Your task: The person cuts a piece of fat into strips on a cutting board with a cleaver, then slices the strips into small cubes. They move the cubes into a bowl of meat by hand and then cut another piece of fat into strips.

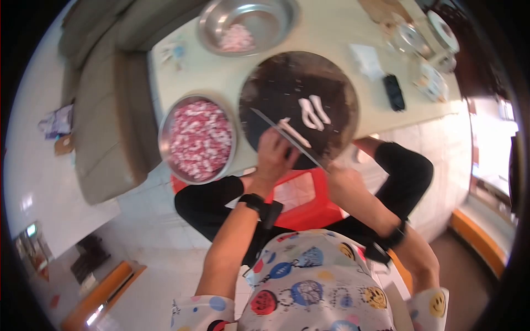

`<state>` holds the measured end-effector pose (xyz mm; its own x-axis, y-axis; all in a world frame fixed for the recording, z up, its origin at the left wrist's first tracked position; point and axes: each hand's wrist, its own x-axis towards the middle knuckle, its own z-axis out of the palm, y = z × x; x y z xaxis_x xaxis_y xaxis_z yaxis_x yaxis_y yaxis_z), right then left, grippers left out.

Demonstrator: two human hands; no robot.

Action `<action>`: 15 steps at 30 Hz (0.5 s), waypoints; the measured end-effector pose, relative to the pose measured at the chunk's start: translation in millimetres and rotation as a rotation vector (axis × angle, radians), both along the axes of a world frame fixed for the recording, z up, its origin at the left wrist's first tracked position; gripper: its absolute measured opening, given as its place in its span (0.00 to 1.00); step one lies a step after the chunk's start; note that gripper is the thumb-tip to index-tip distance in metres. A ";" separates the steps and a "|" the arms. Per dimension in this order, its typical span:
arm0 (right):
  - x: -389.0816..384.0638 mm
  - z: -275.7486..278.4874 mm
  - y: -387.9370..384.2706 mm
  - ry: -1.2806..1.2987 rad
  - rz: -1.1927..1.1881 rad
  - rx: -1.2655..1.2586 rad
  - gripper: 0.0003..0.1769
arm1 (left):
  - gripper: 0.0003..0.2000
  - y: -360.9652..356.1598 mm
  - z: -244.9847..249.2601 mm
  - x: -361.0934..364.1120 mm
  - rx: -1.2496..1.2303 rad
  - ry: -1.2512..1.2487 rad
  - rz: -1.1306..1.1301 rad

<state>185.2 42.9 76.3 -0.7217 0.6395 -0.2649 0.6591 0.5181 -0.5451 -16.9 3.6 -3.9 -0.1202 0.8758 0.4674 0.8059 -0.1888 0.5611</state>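
Note:
My right hand (343, 181) is closed around the handle of a knife (284, 135), whose long blade slants up and left over the round dark chopping board (331, 71). Close against the blade, my left hand (274, 153) has its fingers curled down on a pale strip of meat or fat (295, 133); part of the strip is hidden by the hand and blade. Farther right on the board lie more pale strips (310, 115). Small scraps dot the board's surface.
A metal bowl full of diced pink and white meat (200, 140) stands left of the board. Behind it, a wide metal basin (276, 27) holds a small heap of pale pieces (237, 38). A black phone-like object (394, 92) and white paper (366, 60) lie to the right.

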 end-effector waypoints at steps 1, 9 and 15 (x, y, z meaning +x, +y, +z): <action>20.3 0.6 -7.2 -0.011 0.017 -0.031 0.09 | 0.17 0.0 -3.7 0.2 0.003 0.003 0.008; -57.3 -9.6 21.4 0.070 0.035 0.091 0.05 | 0.16 -1.2 3.6 1.9 0.053 0.002 0.053; -1.5 -1.7 -5.3 -0.076 0.025 0.057 0.06 | 0.18 -4.0 3.0 0.2 0.047 -0.024 0.050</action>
<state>183.7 37.6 74.6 -0.7166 0.6373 -0.2834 0.6842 0.5632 -0.4632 -16.7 -0.5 -0.9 -0.1749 0.8458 0.5040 0.8011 -0.1754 0.5722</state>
